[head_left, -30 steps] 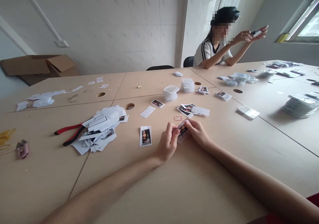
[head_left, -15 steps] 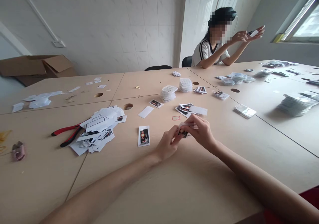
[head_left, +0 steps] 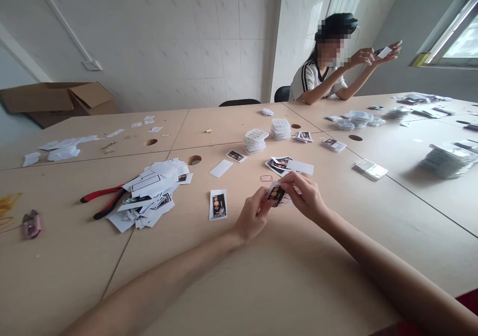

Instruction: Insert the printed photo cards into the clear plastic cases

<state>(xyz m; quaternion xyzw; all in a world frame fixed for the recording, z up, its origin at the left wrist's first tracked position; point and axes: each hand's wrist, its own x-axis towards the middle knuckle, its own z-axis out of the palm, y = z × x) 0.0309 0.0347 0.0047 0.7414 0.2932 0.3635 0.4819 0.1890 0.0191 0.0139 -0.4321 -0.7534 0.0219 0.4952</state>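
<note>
Tabletop (head_left: 298,276), card (head_left: 277,195) apparently between both hands (head_left: 253,215) (head_left: 306,196)

This room is serving as a small workshop: pale tables (head_left: 231,127) are standing pushed together before white tiled walls (head_left: 157,42), stacks of small packets (head_left: 448,162) and red-handled pliers (head_left: 106,199) are lying on them, a cardboard box (head_left: 56,99) is sitting by the wall, and a co-worker (head_left: 313,77) is sitting at the far side.

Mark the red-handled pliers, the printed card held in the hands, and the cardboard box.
red-handled pliers (head_left: 100,192), head view, on the red grip
printed card (head_left: 277,195), head view, on its dark printed face
cardboard box (head_left: 89,95), head view, on its raised flap
</note>
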